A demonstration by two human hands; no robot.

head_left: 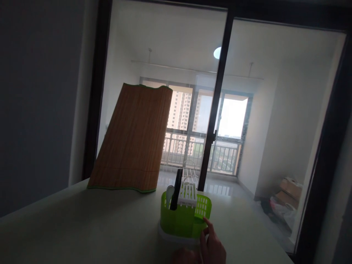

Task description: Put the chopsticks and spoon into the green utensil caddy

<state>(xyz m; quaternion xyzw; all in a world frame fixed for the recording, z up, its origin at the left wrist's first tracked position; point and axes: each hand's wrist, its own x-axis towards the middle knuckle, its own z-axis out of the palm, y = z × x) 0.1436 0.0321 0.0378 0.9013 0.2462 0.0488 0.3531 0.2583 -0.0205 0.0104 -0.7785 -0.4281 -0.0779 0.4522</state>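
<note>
dim grey wall (41, 91) closes the left side of the room, and a pale table (110, 227) spreads across the near part of the scene. on its far side, left of centre, a brown slatted mat (132, 139) with green edging stands tilted before a dark-framed glass door (223, 80). through the glass, just right of the mat, a tall building (178, 113) shows. right of the table's middle sits a bright green caddy (176, 220) on a white base (176, 236); from left to right it carries a grey spoon (169, 192), black sticks (177, 190) leaning to the right, and a white slotted rack (188, 194). nearer than the caddy, at the lower edge, the left hand (185, 255) is dark, blurred and cut off; i cannot tell how far open it is or whether it has hold of anything. beside it on the right, the right hand (213, 245) is partly open at the caddy's near right end, index finger stretched to the rim and the other fingers bent; whether it grips or only touches, i cannot tell. farther right, beyond the glass, cardboard boxes (290, 190) lie near a clear plastic bag (283, 211).
</note>
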